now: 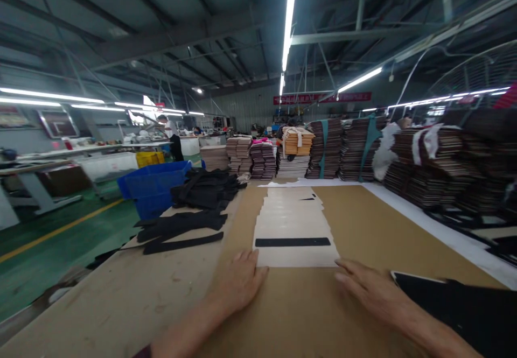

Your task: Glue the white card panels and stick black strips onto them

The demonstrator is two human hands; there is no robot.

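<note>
Overlapping white sheets (291,218) lie in a column on a brown board (347,218) in front of me. Across the nearer sheets rests a black strip (293,242), and small dark scraps sit near the far end. My left hand (242,280) is flat with its fingers apart, touching the near left corner of the sheets. At the near right corner, my right hand (361,288) has its fingers stretched out, with the fingertips at the sheet's edge. Neither hand holds anything. A black sheet (464,309) with a pale edge lies right of my right hand.
Black strips (181,226) and a dark heap (205,188) lie on the table's left side. Beyond its left edge stand blue bins (155,180). Tall stacks of dark pieces (329,148) line the far side and right. A person (173,137) stands farther back at left.
</note>
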